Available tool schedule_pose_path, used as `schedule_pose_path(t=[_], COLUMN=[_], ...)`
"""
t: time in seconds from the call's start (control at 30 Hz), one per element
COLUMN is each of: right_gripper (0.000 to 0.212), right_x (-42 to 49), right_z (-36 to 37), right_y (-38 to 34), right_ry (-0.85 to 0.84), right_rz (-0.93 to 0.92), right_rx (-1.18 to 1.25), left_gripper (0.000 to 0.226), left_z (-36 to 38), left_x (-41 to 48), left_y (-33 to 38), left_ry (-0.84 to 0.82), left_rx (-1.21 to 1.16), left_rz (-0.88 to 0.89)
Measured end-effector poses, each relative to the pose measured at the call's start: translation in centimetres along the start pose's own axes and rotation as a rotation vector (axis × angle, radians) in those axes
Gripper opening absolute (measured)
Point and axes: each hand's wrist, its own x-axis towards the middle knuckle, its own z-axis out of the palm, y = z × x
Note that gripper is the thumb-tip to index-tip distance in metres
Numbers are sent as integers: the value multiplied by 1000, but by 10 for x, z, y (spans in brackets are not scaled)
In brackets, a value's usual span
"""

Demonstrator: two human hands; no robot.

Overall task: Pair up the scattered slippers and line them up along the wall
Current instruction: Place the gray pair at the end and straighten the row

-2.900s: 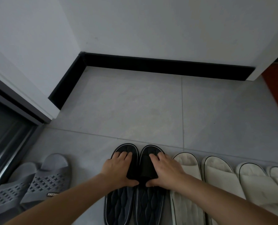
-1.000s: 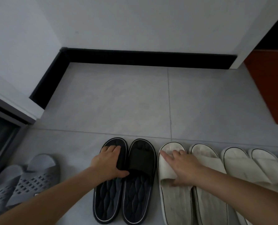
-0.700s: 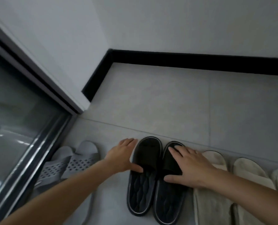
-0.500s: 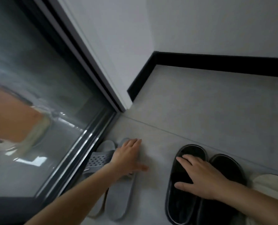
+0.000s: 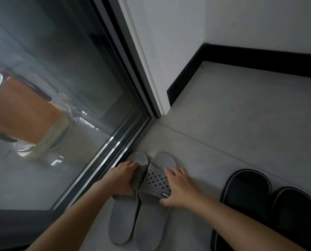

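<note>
Head cam is looking down at the grey pair, which sits on the floor (image 5: 241,115) right up against the sliding door track (image 5: 104,160), with the black pair (image 5: 245,192) off to the right and a strip of bare tile between them. My left hand (image 5: 123,178) is over the strap of the door-side grey slipper (image 5: 124,220), fingers curled over its front edge and thumb at the back, so that one's properly held. My right hand (image 5: 180,190) lies on the strap of the outer grey slipper (image 5: 154,180) with fingers spread and the thumb tucked against the rear edge by the label. That's more a press than a grip.

The two greys are touching, and the outer one's strap seems to ride over the edge of its mate, with the toes splayed a bit.

My take on doing this bit well:
- Separate that overlap first, or one will drag the other crooked.
- Slide both together towards the black pair. No need to lift, since they look light and floppy.
- Keep the door-side one out of the track groove so it doesn't snag.
- Point the toes at the black baseboard (image 5: 260,62) and level them with the black toes.
- Leave a small gap so they read as pairs.
</note>
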Motion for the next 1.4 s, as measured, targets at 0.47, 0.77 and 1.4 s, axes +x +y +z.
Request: schedule_pose_path(t=[0.47,0.77,1.4], right_gripper=[96,108,102], right_x=[-53,-57,-55], right_z=[-33,-32,-25], right_y=[89,92,91], right_ry=[182,95,57], right_rz=[202,221,147], right_rx=[124,90,-10], left_gripper=[72,90,86], left_z=[-52,-54,-48], left_x=[69,73,61], left_y=[95,116,119], left_ry=[15,1,36], left_rx=[20,133,101], left_rz=[284,290,300])
